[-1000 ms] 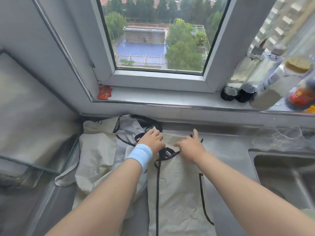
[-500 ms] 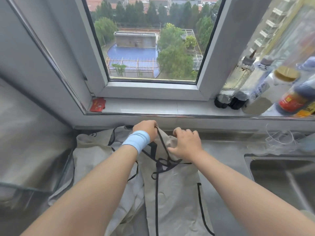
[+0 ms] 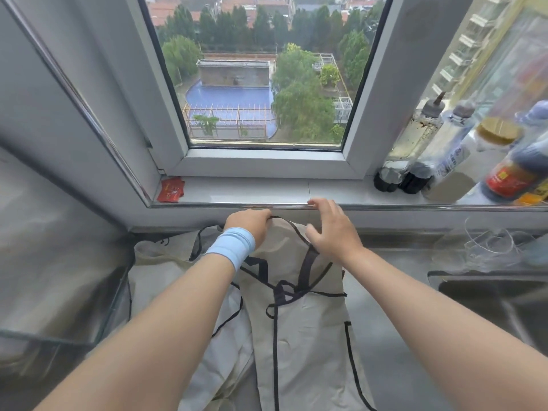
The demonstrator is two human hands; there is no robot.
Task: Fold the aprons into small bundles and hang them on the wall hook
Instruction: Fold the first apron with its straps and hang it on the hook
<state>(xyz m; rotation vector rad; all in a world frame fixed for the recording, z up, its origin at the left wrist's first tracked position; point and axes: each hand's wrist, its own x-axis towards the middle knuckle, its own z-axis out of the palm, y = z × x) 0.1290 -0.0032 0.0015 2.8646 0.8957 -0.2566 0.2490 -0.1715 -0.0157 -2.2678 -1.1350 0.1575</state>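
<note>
- Looking down from the head view, a person's two bare forearms reach over a steel counter (image 3: 400, 253) under a window.
- Left hand (image 3: 250, 225), just past a light blue wristband (image 3: 231, 247), curls its fingers round the top edge of a beige apron (image 3: 305, 327) with black trim. The apron lies lengthwise on the counter, its top end up near the window sill (image 3: 267, 191).
- Right hand (image 3: 333, 232) is spread and relaxed at the apron's top right corner, gripping nothing.
- Risk: with only one side of the top held, the edge may sag and the fold go crooked.
- Risk: black ties (image 3: 281, 289) lie loose and tangled across the apron's middle and could get trapped inside the bundle.
- Risk: a second apron (image 3: 166, 262) lies crumpled on the left, partly under the first, and could be dragged along.
- Risk: the sink (image 3: 489, 295) is near on the right, so trailing cloth could slide in.
- Count: two hands, two aprons seen, one sink, one red packet (image 3: 171, 189) on the sill, and about five bottles (image 3: 444, 161) at its right end, too blurred to count exactly. No wall hook is in view.
</note>
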